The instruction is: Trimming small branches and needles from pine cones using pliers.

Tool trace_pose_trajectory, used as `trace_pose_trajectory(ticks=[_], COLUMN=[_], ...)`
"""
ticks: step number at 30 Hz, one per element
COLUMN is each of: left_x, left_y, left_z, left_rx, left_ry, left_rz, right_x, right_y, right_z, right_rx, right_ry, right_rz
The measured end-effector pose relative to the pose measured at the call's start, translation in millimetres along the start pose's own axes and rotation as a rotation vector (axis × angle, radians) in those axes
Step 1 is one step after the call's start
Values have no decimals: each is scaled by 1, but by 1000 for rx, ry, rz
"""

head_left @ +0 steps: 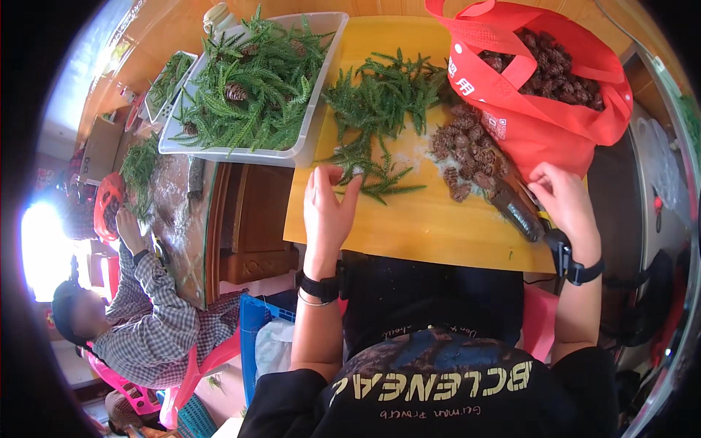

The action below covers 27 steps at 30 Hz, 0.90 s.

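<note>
My left hand (328, 212) is over the near part of the yellow board, thumb and fingers apart, beside a green artificial pine sprig (383, 182). More green sprigs (387, 91) lie in a loose pile beyond it. On the right, my right hand (564, 201) has its fingers curled close together by the red bag (511, 150). Whatever is between those fingertips is too small to make out. Next to it lies a dark, shiny, elongated object (517, 213) with brown pinecones (467, 150) heaped along its far end.
A clear plastic bin (310, 139) full of sprigs and some pinecones stands at the far left. More pinecones (551, 69) fill the red bag. The yellow board (409, 230) covers my work surface. At another table to the left, a person in a checked shirt (164, 321) sits working.
</note>
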State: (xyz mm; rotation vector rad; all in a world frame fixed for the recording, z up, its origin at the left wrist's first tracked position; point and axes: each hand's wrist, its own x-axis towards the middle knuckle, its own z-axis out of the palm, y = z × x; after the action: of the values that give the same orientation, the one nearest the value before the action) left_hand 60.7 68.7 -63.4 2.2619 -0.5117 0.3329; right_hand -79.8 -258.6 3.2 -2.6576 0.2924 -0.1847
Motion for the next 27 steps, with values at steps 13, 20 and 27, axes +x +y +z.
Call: trace_pose_trajectory(ticks=[13,20,27], left_x=[11,5,4], left_y=[10,42,61], left_z=[2,-1,-2], left_rx=[-74,-412,-461], left_ry=[-166,-25,-8], left_rz=[-194,53,260], right_x=[-34,-48,-57], right_y=[34,53,45], right_z=[-3,-4,-6], right_rx=[-102,5,-137], right_ry=[-184,-190,-198], right_rz=[147,144,199])
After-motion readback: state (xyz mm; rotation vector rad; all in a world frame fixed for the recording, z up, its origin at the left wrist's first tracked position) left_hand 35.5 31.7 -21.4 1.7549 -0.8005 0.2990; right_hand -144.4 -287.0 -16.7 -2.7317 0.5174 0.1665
